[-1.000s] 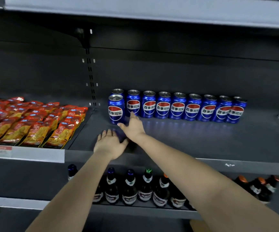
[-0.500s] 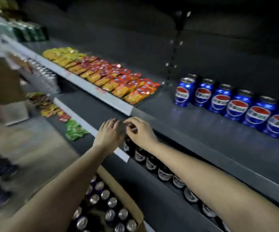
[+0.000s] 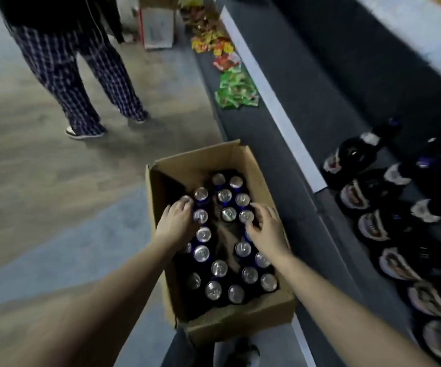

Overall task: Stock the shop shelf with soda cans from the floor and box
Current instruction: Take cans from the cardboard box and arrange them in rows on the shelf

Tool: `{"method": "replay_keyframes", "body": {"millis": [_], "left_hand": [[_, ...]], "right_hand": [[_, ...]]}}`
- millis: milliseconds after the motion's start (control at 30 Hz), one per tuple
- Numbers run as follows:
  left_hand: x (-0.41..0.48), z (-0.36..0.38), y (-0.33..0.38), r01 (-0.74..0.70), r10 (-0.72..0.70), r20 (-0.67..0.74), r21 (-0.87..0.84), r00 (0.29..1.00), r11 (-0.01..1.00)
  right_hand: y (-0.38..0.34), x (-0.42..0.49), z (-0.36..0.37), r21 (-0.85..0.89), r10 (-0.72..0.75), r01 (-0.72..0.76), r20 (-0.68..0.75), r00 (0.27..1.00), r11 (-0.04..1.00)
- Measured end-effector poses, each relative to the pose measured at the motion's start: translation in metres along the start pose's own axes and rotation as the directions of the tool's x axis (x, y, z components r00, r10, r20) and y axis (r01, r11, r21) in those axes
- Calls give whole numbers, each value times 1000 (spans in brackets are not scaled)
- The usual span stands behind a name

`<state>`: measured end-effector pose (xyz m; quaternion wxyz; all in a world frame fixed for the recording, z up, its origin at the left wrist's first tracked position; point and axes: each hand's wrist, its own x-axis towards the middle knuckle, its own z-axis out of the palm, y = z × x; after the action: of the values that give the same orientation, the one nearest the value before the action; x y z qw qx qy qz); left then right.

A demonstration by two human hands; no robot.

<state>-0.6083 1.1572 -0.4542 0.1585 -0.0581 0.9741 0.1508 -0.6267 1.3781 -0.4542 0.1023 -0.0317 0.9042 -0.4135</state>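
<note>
Cardboard box (image 3: 222, 324) open on floor (image 3: 55, 181), against front edge of base shelf (image 3: 306, 221). Soda cans (image 3: 219, 268) upright inside, silver tops up, rows along both long walls.

Left hand (image 3: 175, 223) by box's left wall, fingers bent over can tops; blurred, grip cannot be told.

Right hand (image 3: 265, 229) by right wall, thumb and fingers apparently curled round one can (image 3: 246, 216).

Snack packets (image 3: 236, 88) at shelf's far end. Dark bottles (image 3: 373, 229) on upper level, right. Person in checked trousers (image 3: 82, 75) on floor beyond.

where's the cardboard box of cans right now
In the head view the cardboard box sits on the floor at lower centre, beside the lowest shelf, with left hand and right hand among its soda cans.
</note>
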Motion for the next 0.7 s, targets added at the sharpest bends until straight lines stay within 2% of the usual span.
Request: {"method": "replay_keyframes", "body": {"millis": [200,267,333,467,567,700], "left_hand": [[23,144,-47,7,-6,298,-4,955,1000],[28,175,-54,-9,12,347,-9,938,1000],[36,193,-55,14,3,316,-51,949,999],[63,210,-50,174,-138,190,-183,972,968],[80,222,-42,181,-142,226,-164,964,970],[88,230,-31,264,-225,218,-173,950,949]], "right_hand": [[102,-11,125,32,242,-250,159,957,968],[121,-19,154,40,297,-306,156,942,951],[134,-23,175,24,326,-332,137,935,943],[145,-23,193,36,392,-397,105,914,917],[146,-20,193,52,369,-374,79,926,926],[149,-19,190,62,373,-378,76,925,924]]}}
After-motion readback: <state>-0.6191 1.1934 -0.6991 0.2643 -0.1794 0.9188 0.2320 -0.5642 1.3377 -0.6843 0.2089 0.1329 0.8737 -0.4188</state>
